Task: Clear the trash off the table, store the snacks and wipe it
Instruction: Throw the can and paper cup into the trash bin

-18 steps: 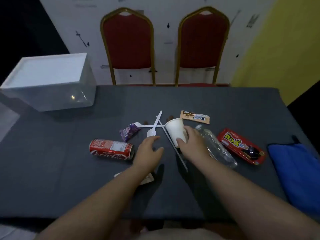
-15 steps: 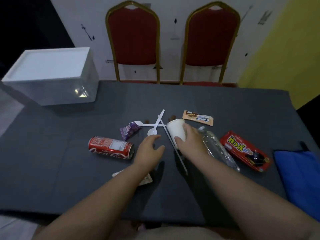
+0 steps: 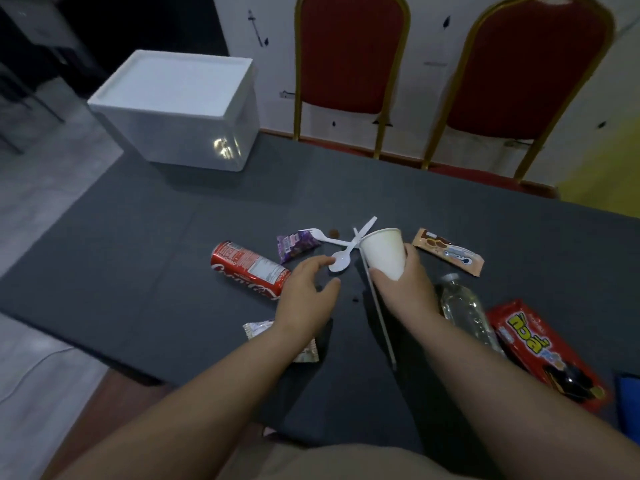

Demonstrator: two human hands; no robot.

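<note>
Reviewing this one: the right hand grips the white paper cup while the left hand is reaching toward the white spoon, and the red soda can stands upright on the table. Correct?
Not quite. The red soda can lies on its side, as the head view shows. The rest holds: the right hand grips the white paper cup and the left hand reaches toward the white spoon.

Single view only, head-worn wide-angle, so no second view shares any part of it. It looks forward and down over the near edge of the dark table (image 3: 145, 244), tilted: the far edge runs from left of centre down to the right edge of frame. Both forearms enter from the bottom; left hand (image 3: 304, 292) and right hand (image 3: 405, 289) sit just below frame centre, close to the lens. Two red chairs (image 3: 349, 57) fill the top right, white box (image 3: 180, 109) upper left. Wide lens bends lines near the borders. Floor shows down the left edge.
</note>
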